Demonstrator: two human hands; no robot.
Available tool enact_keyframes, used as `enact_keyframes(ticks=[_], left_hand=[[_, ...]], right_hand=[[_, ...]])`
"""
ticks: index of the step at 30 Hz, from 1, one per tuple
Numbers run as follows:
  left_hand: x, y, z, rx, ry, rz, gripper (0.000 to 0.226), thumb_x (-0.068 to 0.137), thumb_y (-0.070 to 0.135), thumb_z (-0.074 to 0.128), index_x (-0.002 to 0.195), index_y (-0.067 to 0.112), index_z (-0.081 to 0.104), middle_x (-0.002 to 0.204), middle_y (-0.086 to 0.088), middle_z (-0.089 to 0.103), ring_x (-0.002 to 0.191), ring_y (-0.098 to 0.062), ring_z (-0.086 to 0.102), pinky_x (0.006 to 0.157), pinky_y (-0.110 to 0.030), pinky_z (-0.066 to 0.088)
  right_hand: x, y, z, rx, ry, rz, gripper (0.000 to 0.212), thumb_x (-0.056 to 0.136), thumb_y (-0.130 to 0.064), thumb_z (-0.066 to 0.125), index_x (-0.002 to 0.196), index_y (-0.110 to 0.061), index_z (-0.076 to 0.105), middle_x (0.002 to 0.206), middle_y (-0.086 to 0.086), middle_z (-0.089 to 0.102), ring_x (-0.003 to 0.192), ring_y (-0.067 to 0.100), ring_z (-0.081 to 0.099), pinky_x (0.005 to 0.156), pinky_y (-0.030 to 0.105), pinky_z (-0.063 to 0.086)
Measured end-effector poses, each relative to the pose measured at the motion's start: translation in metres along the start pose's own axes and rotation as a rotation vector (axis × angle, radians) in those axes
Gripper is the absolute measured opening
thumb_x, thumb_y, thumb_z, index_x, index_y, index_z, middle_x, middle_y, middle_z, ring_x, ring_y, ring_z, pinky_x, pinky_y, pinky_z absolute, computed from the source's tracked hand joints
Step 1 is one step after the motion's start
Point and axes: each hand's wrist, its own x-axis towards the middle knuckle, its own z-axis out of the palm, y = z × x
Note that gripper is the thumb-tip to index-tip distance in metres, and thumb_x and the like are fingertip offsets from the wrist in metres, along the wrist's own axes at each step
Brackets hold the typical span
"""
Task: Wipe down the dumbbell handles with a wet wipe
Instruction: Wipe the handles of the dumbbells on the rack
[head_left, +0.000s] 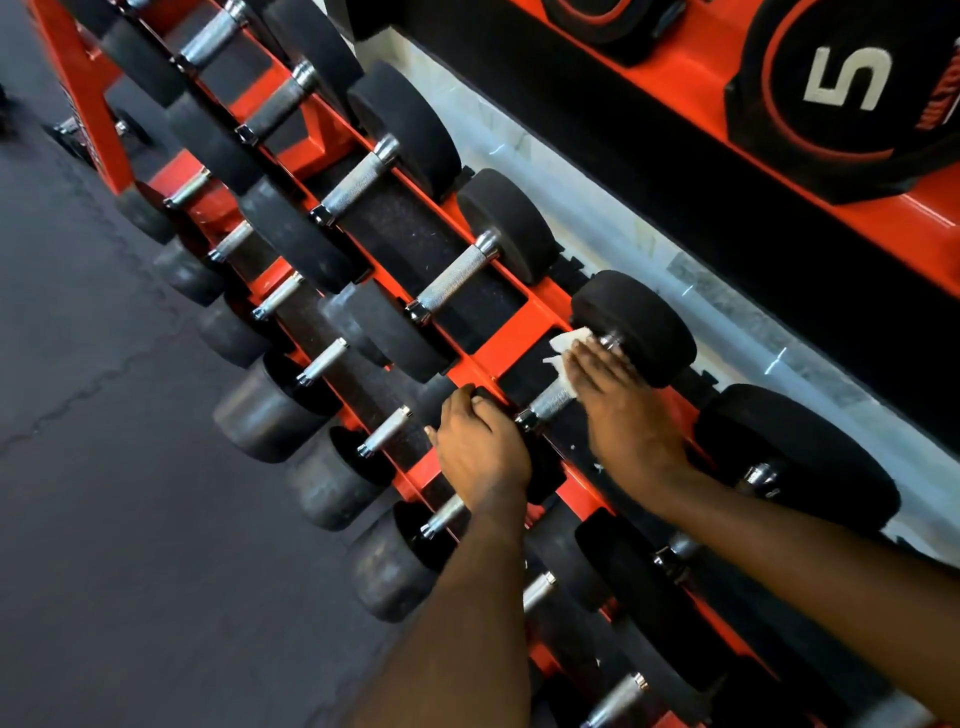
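The white crumpled wet wipe (563, 349) lay on the far part of a knurled chrome dumbbell handle (550, 401), close to the far black rubber head (641, 325) of that dumbbell. The right hand (615, 400) lay on top of the wipe w/ fingers almost straight, pressing it onto the handle. A corner of the wipe stuck out at the left side of the fingers. The thumb was hidden, so I cannot tell if it went under the bar. The near part of the handle was bare and shiny. The left hand (478, 452) was apart from the right one but near it. Its fingers were curled over the near black head (543, 470) of the same dumbbell, gripping it from above.

This dumbbell rested in the upper row of a red-orange metal rack (511, 340), in line w/ other black dumbbells w/ similar chrome handles, e.g. the neighbouring dumbbell (457, 278) on the left. A lower row of grey-black dumbbells (270, 410) stood in front, next to the dark rubber floor (104, 467). Behind the rack ran a pale marble-like strip (597, 208). Beyond it a black weight plate (841, 78) w/ a red ring and a white "5" sat on another red-orange frame.
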Motion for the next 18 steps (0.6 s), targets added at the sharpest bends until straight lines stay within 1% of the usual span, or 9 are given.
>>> enact_keyframes(ticks=[3,5,7,10,12,14,15,16,18], left_hand=[[0.0,-0.001,0.001,0.0,-0.001,0.003,0.042,0.087,0.028,0.035,0.1,0.013,0.072,0.105,-0.011,0.072,0.099,-0.035,0.063,0.105,-0.061,0.042],[0.001,-0.003,0.002,0.001,-0.005,0.007,0.043,0.087,0.029,0.034,0.101,0.013,0.072,0.105,-0.011,0.072,0.101,-0.034,0.063,0.105,-0.061,0.042],[0.001,-0.003,0.002,0.0,-0.001,0.004,0.044,0.086,0.029,0.034,0.102,0.013,0.072,0.104,-0.011,0.072,0.1,-0.034,0.063,0.106,-0.061,0.041],[0.001,-0.002,0.002,-0.01,0.004,0.003,0.043,0.086,0.028,0.034,0.1,0.012,0.072,0.104,-0.011,0.072,0.099,-0.035,0.063,0.108,-0.061,0.04],[0.002,-0.003,0.003,-0.007,0.01,-0.002,0.046,0.085,0.028,0.035,0.104,0.012,0.073,0.108,-0.013,0.073,0.102,-0.038,0.063,0.109,-0.06,0.04],[0.003,-0.004,0.003,-0.001,0.007,0.006,0.046,0.084,0.03,0.034,0.103,0.014,0.074,0.106,-0.013,0.073,0.1,-0.038,0.064,0.106,-0.06,0.042],[0.003,-0.005,0.003,0.001,0.005,0.012,0.044,0.084,0.03,0.034,0.099,0.015,0.073,0.103,-0.013,0.073,0.097,-0.038,0.064,0.105,-0.061,0.043],[0.004,-0.005,0.004,0.005,0.002,0.015,0.044,0.084,0.031,0.033,0.097,0.015,0.072,0.101,-0.013,0.073,0.096,-0.039,0.064,0.104,-0.061,0.044],[0.004,-0.007,0.004,0.01,0.0,0.013,0.046,0.084,0.034,0.031,0.096,0.016,0.072,0.1,-0.012,0.073,0.095,-0.038,0.064,0.103,-0.061,0.044]], right_hand=[[-0.019,-0.022,0.017,0.098,0.016,-0.208,0.069,0.071,0.008,0.039,0.138,-0.003,0.052,0.145,0.014,0.05,0.137,0.028,0.045,0.114,0.037,0.031],[-0.021,-0.019,0.016,0.059,0.043,-0.291,0.067,0.073,0.003,0.034,0.135,-0.005,0.057,0.143,0.011,0.053,0.135,0.026,0.048,0.112,0.036,0.029],[-0.013,-0.001,0.011,0.025,0.077,-0.208,0.064,0.079,0.003,0.044,0.141,-0.008,0.051,0.147,0.009,0.049,0.14,0.025,0.041,0.117,0.038,0.027],[-0.009,0.009,0.004,-0.058,0.048,0.048,0.075,0.078,0.001,0.059,0.149,-0.007,0.036,0.155,0.011,0.035,0.146,0.025,0.029,0.12,0.039,0.021],[-0.013,-0.006,0.009,-0.096,-0.019,0.04,0.081,0.076,-0.003,0.059,0.151,-0.006,0.028,0.158,0.013,0.029,0.147,0.027,0.026,0.12,0.039,0.018],[-0.023,-0.023,0.014,0.018,-0.058,-0.127,0.077,0.073,-0.002,0.047,0.148,-0.006,0.033,0.155,0.012,0.034,0.144,0.028,0.032,0.116,0.04,0.027],[-0.026,-0.025,0.013,0.117,-0.074,-0.194,0.075,0.071,-0.004,0.034,0.147,-0.007,0.04,0.154,0.01,0.038,0.143,0.027,0.035,0.113,0.038,0.031],[-0.028,-0.024,0.011,0.213,-0.083,-0.227,0.08,0.069,-0.008,0.022,0.146,-0.008,0.043,0.155,0.008,0.036,0.144,0.024,0.031,0.114,0.034,0.031],[-0.031,-0.027,0.006,0.387,-0.086,-0.133,0.084,0.07,-0.016,0.013,0.15,-0.01,0.036,0.161,0.002,0.023,0.15,0.017,0.014,0.119,0.028,0.022]])
